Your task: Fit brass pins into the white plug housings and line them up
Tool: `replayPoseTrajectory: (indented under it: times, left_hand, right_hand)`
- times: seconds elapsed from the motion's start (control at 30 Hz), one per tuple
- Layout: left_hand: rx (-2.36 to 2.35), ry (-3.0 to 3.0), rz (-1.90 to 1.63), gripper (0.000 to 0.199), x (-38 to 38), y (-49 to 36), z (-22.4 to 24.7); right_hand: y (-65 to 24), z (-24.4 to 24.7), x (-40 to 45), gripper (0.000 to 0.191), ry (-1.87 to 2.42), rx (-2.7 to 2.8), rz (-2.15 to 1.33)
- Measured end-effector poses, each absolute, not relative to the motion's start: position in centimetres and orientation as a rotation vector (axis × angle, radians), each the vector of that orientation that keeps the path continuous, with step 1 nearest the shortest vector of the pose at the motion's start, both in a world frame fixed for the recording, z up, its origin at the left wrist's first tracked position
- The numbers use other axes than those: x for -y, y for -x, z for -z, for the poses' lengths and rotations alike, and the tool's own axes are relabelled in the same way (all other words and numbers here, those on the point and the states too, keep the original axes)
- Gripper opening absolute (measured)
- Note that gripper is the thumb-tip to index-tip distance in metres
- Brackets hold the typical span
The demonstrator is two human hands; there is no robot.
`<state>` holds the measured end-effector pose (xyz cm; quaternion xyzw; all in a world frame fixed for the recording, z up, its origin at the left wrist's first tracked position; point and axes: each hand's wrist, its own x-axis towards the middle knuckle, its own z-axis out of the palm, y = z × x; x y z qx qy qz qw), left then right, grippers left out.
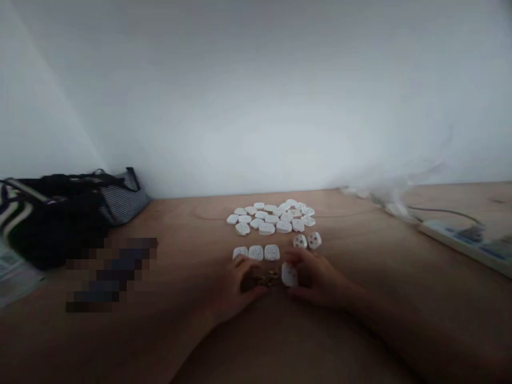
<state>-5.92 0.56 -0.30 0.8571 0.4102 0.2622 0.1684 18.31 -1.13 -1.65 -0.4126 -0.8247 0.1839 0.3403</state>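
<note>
My right hand grips a small white plastic socket cover between thumb and fingers, its holed face partly in view. Across from it, my left hand curves around a small pile of brass-coloured parts, thumb and fingers apart. Whether those fingertips touch the parts is too dim to tell. Just beyond my left fingers, a row of three white covers lies on the wooden table. Two more white covers, with dark holes showing, sit past my right fingers.
Many loose white covers spread out farther back, towards the wall. A black bag and a pixelated dark object are on the left. To the right lie a power strip with a cable and clear plastic.
</note>
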Motion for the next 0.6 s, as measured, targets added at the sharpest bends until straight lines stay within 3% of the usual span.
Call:
replayPoseTrajectory:
  times: [0.13,0.4,0.6]
  left_hand:
    - [-1.042,-2.463,-0.666,0.021,-0.66,5.99,0.21]
    - [-1.068,-2.462,-0.706,0.012,-1.08,6.44,0.71]
    - [-1.081,-2.417,-0.739,0.01,-1.02,6.51,0.54]
  right_hand:
    - [-18.33,1.45,1.19,0.043,1.083,2.122,-0.553]
    - [-18.61,1.19,1.09,0.024,0.999,2.059,-0.46]
    - [-18.87,1.22,1.07,0.024,0.946,2.018,-0.454]
